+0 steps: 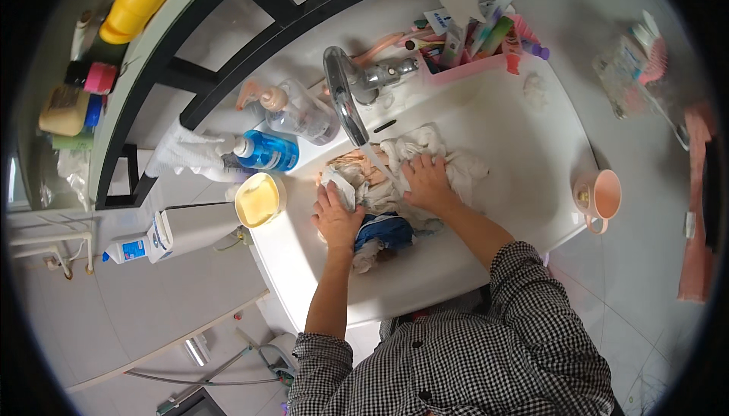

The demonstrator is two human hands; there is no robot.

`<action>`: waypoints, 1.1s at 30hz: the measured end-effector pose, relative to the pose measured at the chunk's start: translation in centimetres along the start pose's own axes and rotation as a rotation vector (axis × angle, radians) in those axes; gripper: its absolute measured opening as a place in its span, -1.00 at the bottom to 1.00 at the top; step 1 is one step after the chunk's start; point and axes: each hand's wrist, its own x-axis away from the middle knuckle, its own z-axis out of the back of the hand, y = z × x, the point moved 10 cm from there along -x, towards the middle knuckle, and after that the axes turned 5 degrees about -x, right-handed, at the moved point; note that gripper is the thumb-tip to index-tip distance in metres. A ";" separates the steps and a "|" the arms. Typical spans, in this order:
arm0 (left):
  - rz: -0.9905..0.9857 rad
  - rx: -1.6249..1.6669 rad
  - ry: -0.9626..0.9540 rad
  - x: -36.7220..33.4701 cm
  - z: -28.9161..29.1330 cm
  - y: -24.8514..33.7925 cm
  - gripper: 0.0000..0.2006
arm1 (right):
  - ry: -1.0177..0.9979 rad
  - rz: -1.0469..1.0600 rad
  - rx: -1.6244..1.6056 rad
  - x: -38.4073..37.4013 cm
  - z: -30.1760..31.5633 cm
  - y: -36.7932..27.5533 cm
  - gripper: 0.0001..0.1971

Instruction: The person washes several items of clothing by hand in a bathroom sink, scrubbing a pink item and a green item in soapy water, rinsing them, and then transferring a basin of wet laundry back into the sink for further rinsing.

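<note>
A heap of wet laundry lies in the white sink (524,165), under the running faucet (345,97). Whitish cloth (414,142) makes up most of it, with a peach-toned piece on the left and a blue cloth (387,230) nearer me. My left hand (336,218) rests on the heap's left side against a white cloth piece (342,188), fingers stretched forward and a little apart. On the right, my right hand (429,184) presses on the whitish cloth with its fingers spread. Water falls onto the cloth between both hands. The undersides of my fingers are hidden.
On the sink's left edge stand a yellow soap dish (260,200), a blue bottle (266,151) and a clear pump bottle (300,112). A pink bin of toiletries (474,66) sits at the back right. A pink cup (598,194) is at the right rim.
</note>
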 end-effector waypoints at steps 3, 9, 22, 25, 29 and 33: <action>-0.011 -0.018 -0.028 -1.2 -1.3 0.2 -0.21 | -0.095 -0.075 0.000 -2.4 -1.8 0.8 -0.42; -0.008 -0.023 -0.022 -3.0 -2.2 0.2 -0.20 | -0.200 -0.158 -0.005 -4.2 -2.0 1.0 -0.53; -0.219 0.132 0.187 -0.4 2.3 3.5 -0.28 | 0.093 -0.240 -0.110 6.9 4.8 4.4 -0.23; -0.540 0.360 0.116 1.7 3.7 10.4 -0.29 | -0.093 -0.370 -0.120 7.5 3.3 4.0 -0.32; -0.846 0.268 0.172 4.4 -0.6 14.5 -0.48 | -0.104 -0.211 -0.065 8.4 1.0 2.3 -0.47; -0.633 0.614 0.027 3.0 -0.9 11.1 -0.74 | -0.096 -0.423 -0.109 10.1 5.3 8.2 -0.56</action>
